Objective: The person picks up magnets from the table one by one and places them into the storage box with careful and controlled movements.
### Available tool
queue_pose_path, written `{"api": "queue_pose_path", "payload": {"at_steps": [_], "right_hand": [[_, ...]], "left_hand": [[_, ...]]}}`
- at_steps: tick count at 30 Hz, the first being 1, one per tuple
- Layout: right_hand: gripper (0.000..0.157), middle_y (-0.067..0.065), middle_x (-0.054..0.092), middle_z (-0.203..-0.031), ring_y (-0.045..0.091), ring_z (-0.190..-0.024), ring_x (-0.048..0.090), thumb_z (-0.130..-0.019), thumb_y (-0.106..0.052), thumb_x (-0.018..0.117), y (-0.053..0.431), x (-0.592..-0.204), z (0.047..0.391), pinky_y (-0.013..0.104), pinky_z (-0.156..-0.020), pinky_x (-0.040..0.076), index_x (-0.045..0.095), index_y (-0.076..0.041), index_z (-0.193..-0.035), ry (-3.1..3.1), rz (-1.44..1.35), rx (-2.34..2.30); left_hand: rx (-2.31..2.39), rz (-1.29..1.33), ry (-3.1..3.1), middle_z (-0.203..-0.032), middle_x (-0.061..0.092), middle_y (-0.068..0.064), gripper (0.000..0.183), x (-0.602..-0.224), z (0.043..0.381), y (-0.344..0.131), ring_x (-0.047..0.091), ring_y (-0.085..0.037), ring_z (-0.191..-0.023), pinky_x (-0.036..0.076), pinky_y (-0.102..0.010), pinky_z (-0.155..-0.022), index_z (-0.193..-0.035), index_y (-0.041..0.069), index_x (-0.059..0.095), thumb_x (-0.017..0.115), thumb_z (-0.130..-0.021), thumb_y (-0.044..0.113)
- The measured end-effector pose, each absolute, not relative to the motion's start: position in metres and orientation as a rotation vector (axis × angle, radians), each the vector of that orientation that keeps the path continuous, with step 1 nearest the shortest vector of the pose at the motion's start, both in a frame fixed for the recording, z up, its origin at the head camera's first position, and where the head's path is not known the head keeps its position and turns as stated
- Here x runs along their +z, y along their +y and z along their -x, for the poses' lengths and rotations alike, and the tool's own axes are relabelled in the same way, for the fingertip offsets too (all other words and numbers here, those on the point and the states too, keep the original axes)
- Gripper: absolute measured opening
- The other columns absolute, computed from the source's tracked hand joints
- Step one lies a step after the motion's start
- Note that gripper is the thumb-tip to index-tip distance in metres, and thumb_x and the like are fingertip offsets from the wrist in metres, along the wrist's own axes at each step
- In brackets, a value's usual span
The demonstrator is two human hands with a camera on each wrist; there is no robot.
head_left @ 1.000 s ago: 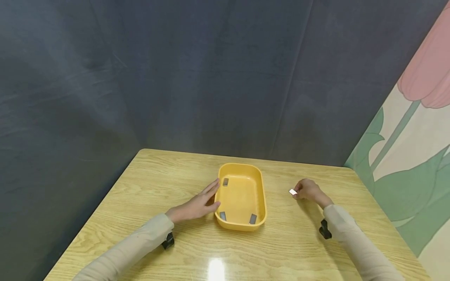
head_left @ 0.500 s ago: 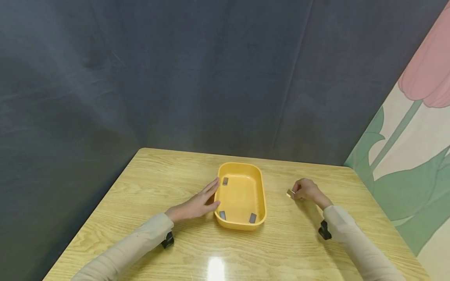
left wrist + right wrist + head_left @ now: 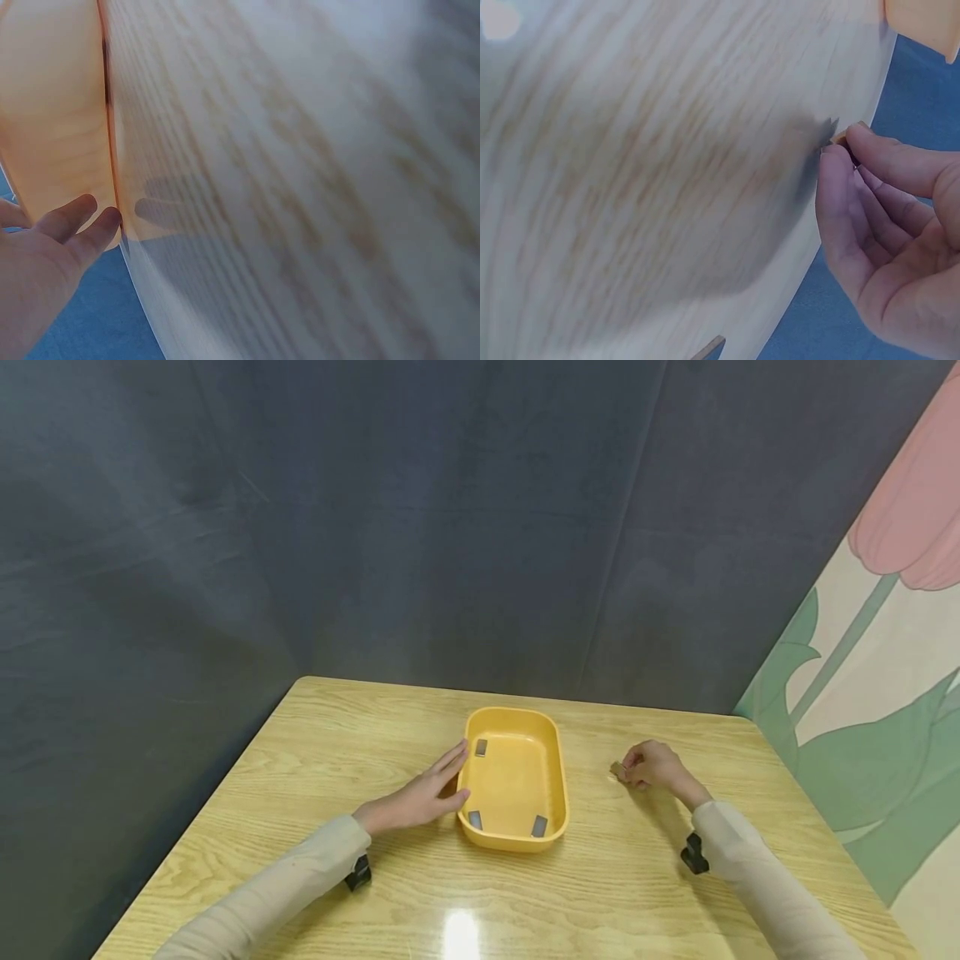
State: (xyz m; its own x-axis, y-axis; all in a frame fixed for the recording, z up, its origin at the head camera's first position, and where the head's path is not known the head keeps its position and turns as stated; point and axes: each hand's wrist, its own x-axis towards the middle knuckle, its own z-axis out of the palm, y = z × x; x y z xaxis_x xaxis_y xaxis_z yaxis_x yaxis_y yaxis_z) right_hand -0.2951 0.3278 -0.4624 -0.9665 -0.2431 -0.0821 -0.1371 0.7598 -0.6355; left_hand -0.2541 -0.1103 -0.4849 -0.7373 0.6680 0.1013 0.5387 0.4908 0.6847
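A shallow yellow tray (image 3: pixel 517 768) with rounded corners stands on the wooden table. Three small grey rectangular pieces lie inside: one at the far left (image 3: pixel 481 747), one at the near left (image 3: pixel 475 820) and one at the near right (image 3: pixel 539 826). My left hand (image 3: pixel 412 797) rests its fairly straight fingers against the tray's left side; the left wrist view shows fingertips on the outer wall (image 3: pixel 56 135). Right of the tray, my right hand (image 3: pixel 656 767) pinches a small shiny rectangular piece (image 3: pixel 617 771) between thumb and fingertips, close over the table. Fingers hide much of this piece (image 3: pixel 843 139).
The wood-grained table (image 3: pixel 360 718) extends around the tray, with a bright light reflection near its front. A dark cloth (image 3: pixel 450 527) hangs behind and to the left. At the right is a wall painted with a pink tulip (image 3: pixel 911 527). Black cameras sit under both wrists.
The pinched piece has tilted in my right fingers, its face going from bright white to dull brownish, and shifted slightly left. My left hand and the tray have stayed put.
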Motion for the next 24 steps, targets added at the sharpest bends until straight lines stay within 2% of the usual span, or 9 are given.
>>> {"api": "queue_pose_path", "payload": {"at_steps": [6,13,20,24], "right_hand": [[0.005,0.007,0.066,-0.075,0.023,-0.067,0.068,-0.088,0.005,0.069,0.324,-0.460,0.294,0.035,-0.060,0.059,0.067,0.010,-0.089,2.756,0.304,-1.053],[0.010,0.010,0.066,-0.079,0.026,-0.071,0.069,-0.091,0.003,0.066,0.316,-0.457,0.291,0.038,-0.065,0.059,0.065,0.012,-0.096,2.734,0.303,-1.097],[0.016,0.017,0.069,-0.084,0.027,-0.076,0.069,-0.092,0.000,0.067,0.307,-0.454,0.289,0.038,-0.067,0.059,0.065,0.013,-0.100,2.688,0.268,-1.231],[0.019,0.021,0.070,-0.088,0.030,-0.079,0.070,-0.092,-0.001,0.067,0.300,-0.451,0.288,0.041,-0.070,0.059,0.064,0.015,-0.103,2.654,0.253,-1.306]], "left_hand": [[1.074,-1.053,2.561,-0.166,-0.005,-0.006,0.076,-0.486,0.255,-0.111,0.010,-0.026,-0.149,0.023,-0.047,-0.116,-0.158,0.002,0.008,0.047,-0.105,0.040],[1.060,-1.031,2.563,-0.166,-0.005,-0.004,0.075,-0.488,0.256,-0.111,0.007,-0.018,-0.148,0.021,-0.041,-0.117,-0.159,0.006,0.006,0.049,-0.105,0.037],[1.071,-1.021,2.561,-0.166,-0.005,-0.005,0.074,-0.487,0.255,-0.109,0.009,-0.021,-0.148,0.022,-0.043,-0.117,-0.159,0.009,0.005,0.051,-0.105,0.030],[1.065,-1.023,2.563,-0.166,-0.005,-0.005,0.075,-0.486,0.254,-0.110,0.009,-0.022,-0.149,0.023,-0.043,-0.116,-0.158,0.005,0.006,0.049,-0.105,0.036]]}}
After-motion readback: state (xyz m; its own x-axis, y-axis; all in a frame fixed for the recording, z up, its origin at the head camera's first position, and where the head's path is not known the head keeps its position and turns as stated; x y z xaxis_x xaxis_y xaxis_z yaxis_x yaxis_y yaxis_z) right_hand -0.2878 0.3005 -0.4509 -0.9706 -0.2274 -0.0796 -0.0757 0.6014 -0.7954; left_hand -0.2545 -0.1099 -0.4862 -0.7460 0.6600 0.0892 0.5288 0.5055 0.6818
